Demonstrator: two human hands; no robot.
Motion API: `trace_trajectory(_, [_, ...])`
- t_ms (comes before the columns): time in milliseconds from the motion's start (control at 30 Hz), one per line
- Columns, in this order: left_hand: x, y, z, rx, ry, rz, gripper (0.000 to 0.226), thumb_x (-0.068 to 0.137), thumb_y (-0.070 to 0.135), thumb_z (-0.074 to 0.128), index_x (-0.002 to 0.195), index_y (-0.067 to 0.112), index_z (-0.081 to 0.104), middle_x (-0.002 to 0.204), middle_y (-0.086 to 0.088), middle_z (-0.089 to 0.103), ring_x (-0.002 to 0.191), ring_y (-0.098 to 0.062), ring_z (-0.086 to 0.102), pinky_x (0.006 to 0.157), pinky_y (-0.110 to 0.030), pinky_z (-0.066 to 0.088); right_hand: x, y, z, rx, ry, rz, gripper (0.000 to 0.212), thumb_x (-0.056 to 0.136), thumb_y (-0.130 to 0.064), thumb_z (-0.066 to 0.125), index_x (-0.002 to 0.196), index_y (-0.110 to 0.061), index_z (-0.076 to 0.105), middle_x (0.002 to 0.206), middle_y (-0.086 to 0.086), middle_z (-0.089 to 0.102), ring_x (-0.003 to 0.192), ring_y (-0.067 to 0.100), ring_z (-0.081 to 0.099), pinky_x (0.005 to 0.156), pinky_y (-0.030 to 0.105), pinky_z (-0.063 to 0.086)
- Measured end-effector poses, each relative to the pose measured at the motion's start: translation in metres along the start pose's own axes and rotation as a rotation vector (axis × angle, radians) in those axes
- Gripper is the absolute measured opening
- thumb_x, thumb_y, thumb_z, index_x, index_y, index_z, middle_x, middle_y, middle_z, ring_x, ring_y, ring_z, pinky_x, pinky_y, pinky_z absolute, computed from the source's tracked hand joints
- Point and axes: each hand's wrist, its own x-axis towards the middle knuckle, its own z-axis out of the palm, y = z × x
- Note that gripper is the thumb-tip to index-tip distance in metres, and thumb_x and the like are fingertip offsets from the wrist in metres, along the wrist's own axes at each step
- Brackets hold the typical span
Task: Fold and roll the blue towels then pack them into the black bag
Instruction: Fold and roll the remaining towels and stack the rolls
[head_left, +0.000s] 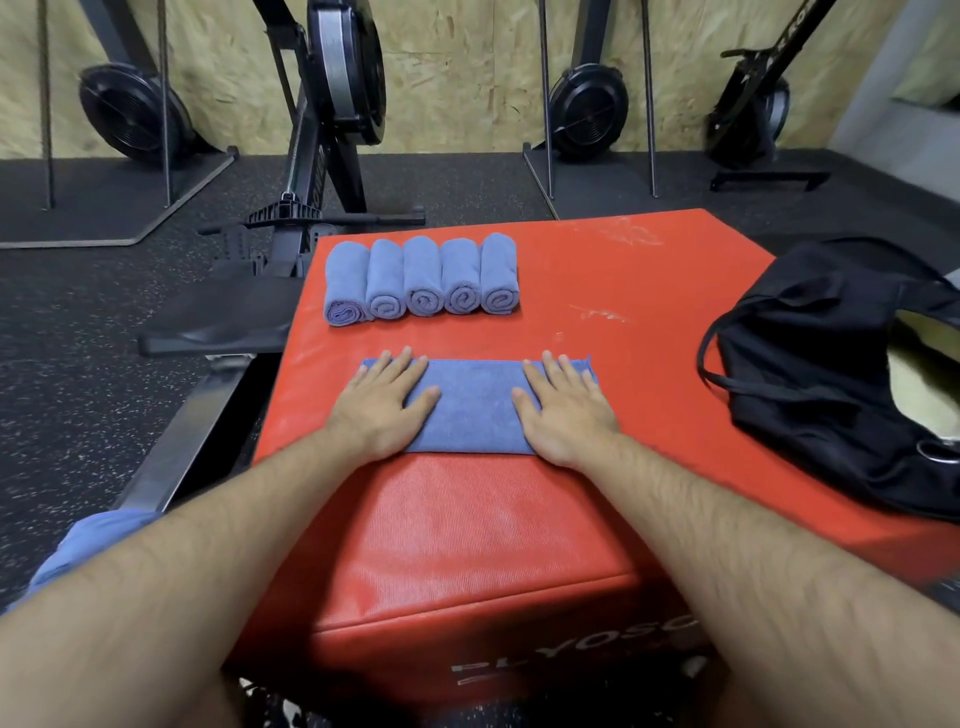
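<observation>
A folded blue towel (475, 405) lies flat as a wide strip on the red padded box (623, 291). My left hand (384, 402) presses palm-down on its left end, fingers spread. On its right end my right hand (563, 405) lies flat the same way. Neither hand grips anything. Beyond the strip, several rolled blue towels (422, 278) stand side by side in a row, spiral ends facing me. The black bag (810, 364) sits open on the box's right side, its straps loose.
A rowing machine (311, 218) stands close to the box's left edge, its rail and seat running alongside. More rowers lean upright against the wooden back wall. Blue cloth (88, 545) shows by my left forearm. The floor is dark speckled rubber.
</observation>
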Motion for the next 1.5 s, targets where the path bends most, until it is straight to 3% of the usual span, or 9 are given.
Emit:
trace_trajectory(333, [-0.004, -0.011, -0.011, 0.058, -0.041, -0.047, 0.068, 0.100, 0.062, 0.024, 0.159, 0.031, 0.013, 0.167, 0.006, 0.001, 0.153, -0.011, -0.003, 0.124, -0.041, -0.005, 0.001, -0.005, -0.010, -0.105, 0.006, 0.064, 0.065, 0.102, -0.051, 0.017, 0.159, -0.020, 0.012, 0.167, 0.007, 0.003, 0.154, 0.025, -0.003, 0.123, 0.048, -0.004])
trace_trajectory(400, [-0.002, -0.008, -0.014, 0.083, -0.026, -0.002, 0.063, 0.100, 0.059, 0.027, 0.158, 0.033, 0.018, 0.167, 0.007, 0.004, 0.153, -0.012, -0.001, 0.124, -0.042, -0.005, 0.002, -0.021, -0.015, -0.164, 0.067, 0.054, 0.061, 0.102, -0.046, 0.028, 0.156, -0.018, 0.024, 0.163, 0.013, 0.018, 0.150, 0.031, 0.011, 0.121, 0.047, 0.009])
trace_trajectory(533, [0.002, 0.000, -0.017, 0.062, 0.020, 0.179, 0.050, 0.102, 0.050, 0.037, 0.151, 0.039, 0.035, 0.165, 0.010, 0.017, 0.153, -0.012, 0.009, 0.123, -0.043, 0.004, -0.006, -0.065, -0.025, -0.167, 0.175, -0.058, 0.038, 0.093, -0.031, 0.048, 0.130, -0.022, 0.053, 0.133, 0.007, 0.046, 0.122, 0.030, 0.043, 0.095, 0.042, 0.035])
trace_trajectory(767, [0.007, 0.003, -0.019, 0.103, -0.024, 0.160, 0.047, 0.102, 0.054, 0.035, 0.147, 0.043, 0.040, 0.160, 0.014, 0.028, 0.147, -0.010, 0.024, 0.117, -0.043, 0.015, -0.024, -0.102, -0.021, -0.205, -0.017, -0.072, 0.061, 0.098, -0.058, 0.032, 0.139, -0.016, 0.049, 0.138, 0.009, 0.047, 0.126, 0.029, 0.044, 0.094, 0.045, 0.038])
trace_trajectory(933, [0.002, 0.007, -0.029, 0.213, 0.032, 0.131, 0.042, 0.099, 0.057, 0.036, 0.134, 0.041, 0.054, 0.130, 0.002, 0.053, 0.121, -0.026, 0.047, 0.098, -0.041, 0.031, -0.029, -0.092, -0.018, -0.221, -0.071, -0.111, 0.057, 0.099, -0.050, 0.030, 0.141, -0.015, 0.047, 0.146, 0.007, 0.043, 0.134, 0.029, 0.038, 0.105, 0.050, 0.031])
trace_trajectory(1067, [-0.015, 0.014, -0.034, 0.125, 0.033, 0.156, 0.033, 0.094, 0.051, 0.052, 0.120, 0.034, 0.064, 0.101, 0.004, 0.051, 0.107, -0.024, 0.056, 0.092, -0.039, 0.036, -0.015, -0.053, -0.031, -0.231, -0.095, -0.163, 0.050, 0.093, -0.034, 0.041, 0.142, -0.026, 0.047, 0.147, 0.001, 0.043, 0.139, 0.028, 0.033, 0.111, 0.045, 0.032])
trace_trajectory(1267, [-0.044, 0.019, -0.026, -0.018, -0.009, 0.277, 0.033, 0.089, 0.048, 0.065, 0.115, 0.027, 0.067, 0.093, 0.008, 0.048, 0.093, -0.019, 0.058, 0.090, -0.039, 0.048, -0.023, -0.012, -0.038, -0.159, 0.038, -0.291, 0.032, 0.092, -0.031, 0.053, 0.121, -0.026, 0.064, 0.126, -0.002, 0.055, 0.119, 0.028, 0.044, 0.095, 0.041, 0.044])
trace_trajectory(1400, [-0.057, 0.018, -0.027, -0.121, 0.042, 0.378, 0.026, 0.087, 0.034, 0.073, 0.108, 0.021, 0.070, 0.098, 0.001, 0.051, 0.089, -0.014, 0.053, 0.087, -0.034, 0.047, -0.040, -0.006, -0.043, 0.005, -0.053, -0.481, 0.018, 0.085, -0.020, 0.063, 0.102, -0.024, 0.070, 0.101, -0.001, 0.059, 0.095, 0.019, 0.053, 0.088, 0.038, 0.047])
trace_trajectory(1500, [-0.066, 0.026, -0.032, -0.221, -0.061, 0.519, 0.012, 0.085, 0.018, 0.075, 0.094, 0.020, 0.069, 0.092, 0.003, 0.054, 0.079, -0.006, 0.052, 0.081, -0.030, 0.047, -0.055, -0.007, -0.046, 0.044, -0.149, -0.562, 0.010, 0.082, -0.016, 0.067, 0.092, -0.020, 0.069, 0.088, -0.003, 0.060, 0.080, 0.010, 0.052, 0.082, 0.036, 0.048])
